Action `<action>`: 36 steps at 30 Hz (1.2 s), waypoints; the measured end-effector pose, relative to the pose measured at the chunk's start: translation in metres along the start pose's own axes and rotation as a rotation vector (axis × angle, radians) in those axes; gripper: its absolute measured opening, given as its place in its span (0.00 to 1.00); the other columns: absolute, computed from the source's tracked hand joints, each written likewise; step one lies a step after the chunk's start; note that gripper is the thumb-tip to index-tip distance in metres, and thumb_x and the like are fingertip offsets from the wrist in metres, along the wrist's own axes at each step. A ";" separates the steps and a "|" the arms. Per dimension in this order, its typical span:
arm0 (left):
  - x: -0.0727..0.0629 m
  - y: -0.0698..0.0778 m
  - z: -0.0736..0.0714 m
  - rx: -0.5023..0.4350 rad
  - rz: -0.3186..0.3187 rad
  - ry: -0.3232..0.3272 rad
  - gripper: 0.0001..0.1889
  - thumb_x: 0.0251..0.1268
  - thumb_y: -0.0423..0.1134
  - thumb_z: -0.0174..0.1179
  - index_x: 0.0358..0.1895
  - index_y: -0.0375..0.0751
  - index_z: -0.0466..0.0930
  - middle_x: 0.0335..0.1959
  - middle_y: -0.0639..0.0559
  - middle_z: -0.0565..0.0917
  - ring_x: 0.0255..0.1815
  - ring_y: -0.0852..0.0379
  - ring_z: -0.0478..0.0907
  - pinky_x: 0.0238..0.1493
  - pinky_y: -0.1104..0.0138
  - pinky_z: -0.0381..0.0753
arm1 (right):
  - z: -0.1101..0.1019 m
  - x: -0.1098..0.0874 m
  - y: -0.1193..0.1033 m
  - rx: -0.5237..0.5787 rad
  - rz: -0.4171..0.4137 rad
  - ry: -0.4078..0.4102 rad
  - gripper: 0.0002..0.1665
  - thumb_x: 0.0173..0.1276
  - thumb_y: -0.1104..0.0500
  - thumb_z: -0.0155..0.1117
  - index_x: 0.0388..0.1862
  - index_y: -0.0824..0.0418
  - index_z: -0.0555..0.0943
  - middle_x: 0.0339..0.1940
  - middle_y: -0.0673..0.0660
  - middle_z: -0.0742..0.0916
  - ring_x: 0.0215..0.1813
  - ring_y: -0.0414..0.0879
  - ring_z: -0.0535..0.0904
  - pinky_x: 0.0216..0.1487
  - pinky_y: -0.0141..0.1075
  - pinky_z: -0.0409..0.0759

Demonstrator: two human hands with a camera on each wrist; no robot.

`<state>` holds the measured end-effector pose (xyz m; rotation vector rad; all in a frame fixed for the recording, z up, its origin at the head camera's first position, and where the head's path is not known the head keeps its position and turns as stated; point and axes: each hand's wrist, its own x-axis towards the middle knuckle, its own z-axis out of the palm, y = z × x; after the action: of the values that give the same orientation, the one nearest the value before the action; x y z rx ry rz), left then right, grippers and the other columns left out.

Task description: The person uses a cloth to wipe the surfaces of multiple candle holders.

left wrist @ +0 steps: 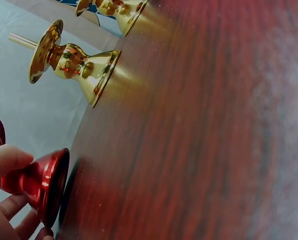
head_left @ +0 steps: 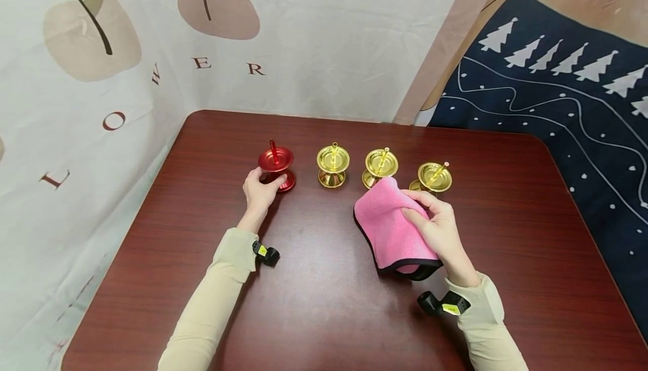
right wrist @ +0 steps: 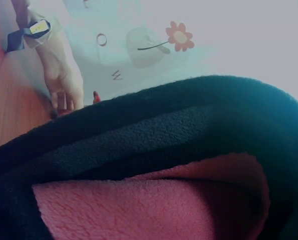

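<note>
A shiny red candle holder with a shallow dish, an upright tube and a flared foot stands at the left end of a row. My left hand grips it low, thumb and fingers around its waist and foot; the left wrist view shows the red foot at the tabletop. My right hand pinches a folded pink cloth with black edging, thumb on the near side. In the right wrist view the cloth hides the fingers. The cloth hangs just in front of the two right-hand gold candle holders.
Gold candle holders stand along the back of the brown table: one beside the red one, another behind the cloth, a third farthest right. Printed curtains hang behind the table's far edge.
</note>
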<state>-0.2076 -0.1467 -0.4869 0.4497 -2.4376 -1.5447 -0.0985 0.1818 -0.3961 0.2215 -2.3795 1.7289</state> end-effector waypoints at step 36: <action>-0.030 0.045 -0.011 -0.120 0.306 -0.078 0.13 0.45 0.29 0.69 0.34 0.32 0.76 0.33 0.39 0.82 0.37 0.49 0.77 0.40 0.61 0.76 | 0.005 0.005 -0.003 0.079 0.043 0.021 0.17 0.58 0.73 0.62 0.48 0.73 0.80 0.36 0.40 0.84 0.36 0.36 0.78 0.38 0.25 0.75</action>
<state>-0.1821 -0.1271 -0.4426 -0.0073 -2.3179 -1.5855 -0.1033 0.1762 -0.3935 0.1637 -2.3203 1.8378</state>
